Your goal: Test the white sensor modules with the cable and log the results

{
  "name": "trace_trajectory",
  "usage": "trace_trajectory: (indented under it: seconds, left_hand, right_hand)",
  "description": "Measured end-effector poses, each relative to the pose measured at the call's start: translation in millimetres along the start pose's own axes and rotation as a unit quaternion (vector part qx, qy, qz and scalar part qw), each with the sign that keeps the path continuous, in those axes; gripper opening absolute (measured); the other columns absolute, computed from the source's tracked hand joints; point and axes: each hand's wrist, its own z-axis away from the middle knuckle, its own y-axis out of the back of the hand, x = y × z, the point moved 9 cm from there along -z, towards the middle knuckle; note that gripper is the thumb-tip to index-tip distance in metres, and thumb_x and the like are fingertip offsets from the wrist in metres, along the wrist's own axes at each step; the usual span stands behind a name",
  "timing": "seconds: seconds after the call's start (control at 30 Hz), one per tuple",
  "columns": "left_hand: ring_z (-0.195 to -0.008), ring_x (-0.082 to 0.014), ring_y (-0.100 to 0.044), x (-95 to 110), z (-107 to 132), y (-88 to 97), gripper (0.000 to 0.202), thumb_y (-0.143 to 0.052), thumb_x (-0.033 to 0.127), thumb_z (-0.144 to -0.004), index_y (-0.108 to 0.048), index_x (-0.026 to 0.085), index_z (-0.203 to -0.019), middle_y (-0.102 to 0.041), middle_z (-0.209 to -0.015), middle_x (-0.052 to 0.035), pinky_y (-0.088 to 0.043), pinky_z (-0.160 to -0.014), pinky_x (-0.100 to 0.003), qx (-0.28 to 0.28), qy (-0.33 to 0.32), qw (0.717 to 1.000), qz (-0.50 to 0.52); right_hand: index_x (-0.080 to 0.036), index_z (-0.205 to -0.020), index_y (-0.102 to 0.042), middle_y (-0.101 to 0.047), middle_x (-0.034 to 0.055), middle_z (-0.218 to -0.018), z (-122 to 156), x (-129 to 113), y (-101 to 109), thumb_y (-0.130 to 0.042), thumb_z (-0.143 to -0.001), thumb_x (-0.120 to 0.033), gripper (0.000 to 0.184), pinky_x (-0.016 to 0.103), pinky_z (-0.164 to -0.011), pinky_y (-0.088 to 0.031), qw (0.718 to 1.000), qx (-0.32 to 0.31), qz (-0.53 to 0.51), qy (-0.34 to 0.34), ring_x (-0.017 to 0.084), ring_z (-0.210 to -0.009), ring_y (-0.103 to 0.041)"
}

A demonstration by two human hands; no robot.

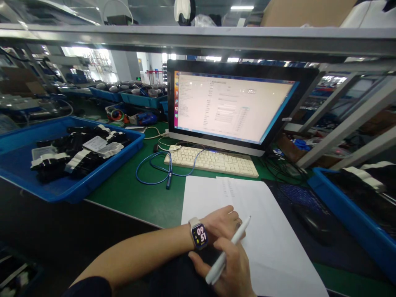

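My right hand [232, 268] is closed round a white pen [229, 250], its tip pointing up and right over a white sheet of paper [262, 231] on the green mat. My left hand [224, 223] lies on the near edge of the sheet, fingers curled under, with a smartwatch [199, 234] on the wrist. The two hands touch. Faint printed rows show near the top of the sheet.
A cream keyboard [213, 160] and a lit monitor [232, 107] stand behind the sheet. A blue cable [161, 167] loops at the left. Blue trays of black parts sit at the left [62, 185] and right [355, 222]. A black mouse [311, 222] rests on a dark pad.
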Motion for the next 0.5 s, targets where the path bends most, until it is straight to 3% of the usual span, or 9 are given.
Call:
trace_trajectory:
  seconds: [0.2,0.5]
  left_hand:
    - [-0.077,-0.0160,-0.047,7.9,4.8,9.2,0.012,-0.046,0.018,-0.089,-0.057,0.014,-0.085,-0.056,-0.080,-0.0035,-0.032,-0.070,-0.029,0.017,-0.035,0.998,0.051]
    - [-0.076,-0.0156,-0.044,9.7,6.2,11.3,0.008,-0.046,0.021,-0.089,-0.051,0.015,-0.087,-0.053,-0.078,-0.0034,-0.031,-0.073,-0.030,0.031,-0.049,0.996,0.067]
  right_hand:
    - [-0.015,-0.088,-0.043,-0.062,0.0129,-0.092,-3.2,-9.6,-1.7,-0.066,-0.074,-0.015,0.027,0.034,-0.070,-0.056,1.000,0.028,-0.008,-0.005,0.023,-0.092,-0.063]
    - [-0.016,-0.087,-0.038,-0.059,0.0179,-0.102,7.0,4.3,3.3,-0.068,-0.073,-0.027,0.034,0.036,-0.069,-0.056,0.999,0.025,-0.008,-0.043,0.026,-0.096,-0.061]
